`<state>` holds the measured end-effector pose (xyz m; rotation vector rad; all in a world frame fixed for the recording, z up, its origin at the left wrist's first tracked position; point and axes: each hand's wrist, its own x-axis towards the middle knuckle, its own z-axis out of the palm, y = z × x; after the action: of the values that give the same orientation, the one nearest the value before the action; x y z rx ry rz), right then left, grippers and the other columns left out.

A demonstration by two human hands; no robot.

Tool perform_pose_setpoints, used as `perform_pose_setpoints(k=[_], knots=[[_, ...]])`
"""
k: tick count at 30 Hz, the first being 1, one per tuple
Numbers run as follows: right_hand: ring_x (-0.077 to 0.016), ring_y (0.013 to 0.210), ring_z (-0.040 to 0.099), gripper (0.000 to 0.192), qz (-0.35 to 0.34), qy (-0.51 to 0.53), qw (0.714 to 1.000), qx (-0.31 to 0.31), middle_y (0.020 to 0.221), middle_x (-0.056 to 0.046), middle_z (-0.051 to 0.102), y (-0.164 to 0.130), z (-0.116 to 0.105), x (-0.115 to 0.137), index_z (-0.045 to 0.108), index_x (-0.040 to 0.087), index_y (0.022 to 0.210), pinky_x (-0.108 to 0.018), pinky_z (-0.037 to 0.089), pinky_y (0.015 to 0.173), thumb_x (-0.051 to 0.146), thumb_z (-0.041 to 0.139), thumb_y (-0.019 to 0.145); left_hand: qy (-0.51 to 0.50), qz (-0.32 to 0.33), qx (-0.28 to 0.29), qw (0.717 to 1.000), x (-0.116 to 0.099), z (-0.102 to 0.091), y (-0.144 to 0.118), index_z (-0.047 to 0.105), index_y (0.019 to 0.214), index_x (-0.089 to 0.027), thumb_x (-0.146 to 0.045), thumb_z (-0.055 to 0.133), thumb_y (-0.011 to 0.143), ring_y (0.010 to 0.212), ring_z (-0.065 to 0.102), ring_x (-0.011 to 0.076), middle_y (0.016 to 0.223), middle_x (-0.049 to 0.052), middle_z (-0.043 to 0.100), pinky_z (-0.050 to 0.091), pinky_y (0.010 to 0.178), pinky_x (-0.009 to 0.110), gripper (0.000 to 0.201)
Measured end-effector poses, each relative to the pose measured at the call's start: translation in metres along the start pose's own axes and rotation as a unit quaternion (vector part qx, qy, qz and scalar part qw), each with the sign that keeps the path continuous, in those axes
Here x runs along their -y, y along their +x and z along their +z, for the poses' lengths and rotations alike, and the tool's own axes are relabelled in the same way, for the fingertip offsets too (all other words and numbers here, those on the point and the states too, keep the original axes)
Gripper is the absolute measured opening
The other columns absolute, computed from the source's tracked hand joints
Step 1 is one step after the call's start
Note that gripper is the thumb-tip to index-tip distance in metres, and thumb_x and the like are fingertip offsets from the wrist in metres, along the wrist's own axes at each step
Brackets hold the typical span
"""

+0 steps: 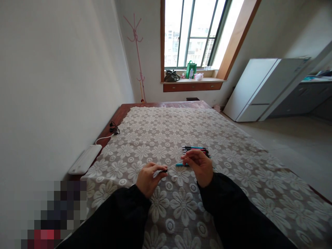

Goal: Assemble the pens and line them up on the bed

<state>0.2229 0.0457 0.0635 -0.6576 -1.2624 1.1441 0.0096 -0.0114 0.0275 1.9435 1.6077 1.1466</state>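
Pen [178, 165]: teal barrel, held level just above the cloth [233, 145], spanning the gap between both hands. Looks pulled apart. A thin pale bit, probably the refill, shows between the barrel and a small dark piece [164, 171], likely cap or tip; too small to be sure.

Right hand [198, 166] pinches the teal barrel at its right end, fingers curled over it. Left hand [149, 177] pinches the dark piece between thumb and forefinger, other fingers folded in.

Doing it well, my read: keep both parts on one axis and slide straight, no bending, since the thin bit would kink easily. Grip close to the joint. Stay low over the cloth so a dropped part doesn't roll far.

Pen pile [195, 150]: several more, teal, red and black, lying parallel on the cloth just beyond the right hand, partly hidden by its fingers.

Further out: white power strip [85, 159] and black cable [114, 128] at the left edge by the wall.
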Motion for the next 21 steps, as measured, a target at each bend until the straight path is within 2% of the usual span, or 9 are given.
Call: perform_pose_setpoints(k=[10,16,21], knots=[[-0.0143,0.062,0.069,0.018,0.009,0.009,1.000,0.002,0.081,-0.002,0.077,0.000,-0.002,-0.004,0.068,0.024,0.090,-0.026,0.058,0.061,0.028,0.081,0.079,0.039,0.018,-0.024,0.999,-0.002,-0.001,0.001,0.078,0.094,-0.031,-0.022,0.083,0.076,0.089,0.071,0.0188,0.092,-0.002,0.077,0.057,0.080,0.031,0.020],[-0.0150,0.065,0.070,0.017,0.043,-0.016,0.998,0.043,0.082,-0.002,0.078,-0.010,0.006,-0.006,0.066,0.023,0.089,-0.026,0.058,0.064,0.027,0.079,0.079,0.046,0.032,-0.016,0.998,-0.002,-0.001,0.000,0.077,0.092,-0.030,-0.023,0.083,0.076,0.092,0.069,0.0203,0.093,-0.002,0.077,0.057,0.081,0.032,0.019],[-0.0184,0.073,0.073,0.012,0.058,-0.071,0.989,0.115,0.085,-0.003,0.078,-0.017,0.012,-0.011,0.067,0.022,0.089,-0.029,0.059,0.068,0.024,0.076,0.081,0.045,0.060,-0.007,0.997,-0.002,0.000,-0.001,0.075,0.097,-0.027,-0.023,0.078,0.082,0.087,0.069,0.0186,0.090,0.001,0.075,0.056,0.080,0.030,0.015]])
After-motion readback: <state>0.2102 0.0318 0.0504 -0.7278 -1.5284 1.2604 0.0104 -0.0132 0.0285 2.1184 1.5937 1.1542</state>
